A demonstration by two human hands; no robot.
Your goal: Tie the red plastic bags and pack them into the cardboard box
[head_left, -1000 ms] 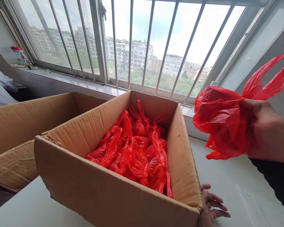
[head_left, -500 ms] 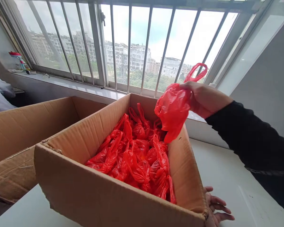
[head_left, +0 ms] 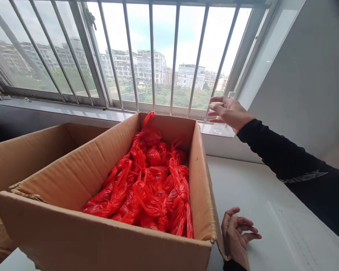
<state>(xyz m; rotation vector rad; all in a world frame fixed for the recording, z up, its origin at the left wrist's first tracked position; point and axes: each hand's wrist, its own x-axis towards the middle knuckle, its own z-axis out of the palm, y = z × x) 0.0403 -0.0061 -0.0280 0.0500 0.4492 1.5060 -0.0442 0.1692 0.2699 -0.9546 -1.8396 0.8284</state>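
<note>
An open cardboard box [head_left: 101, 241] stands on the white table, filled with several knotted red plastic bags [head_left: 152, 188]. One red bag [head_left: 148, 132] lies on top at the far end of the pile. My right hand [head_left: 228, 111] hangs over the window sill beyond the box's far right corner, fingers apart and empty, in front of a small clear bottle [head_left: 220, 127]. My left hand [head_left: 237, 235] rests on the table at the box's near right corner, palm up, fingers loosely curled, holding nothing.
A second, empty-looking cardboard box [head_left: 31, 150] stands to the left of the first. The white table [head_left: 257, 188] stretches right, with a pale sheet [head_left: 299, 233] on it. A barred window [head_left: 147, 56] and its sill run along the back.
My right hand carried a red bag leftward over the box and let go; the bag now lies on the far end of the pile. The hand has drawn back toward the sill, empty.
</note>
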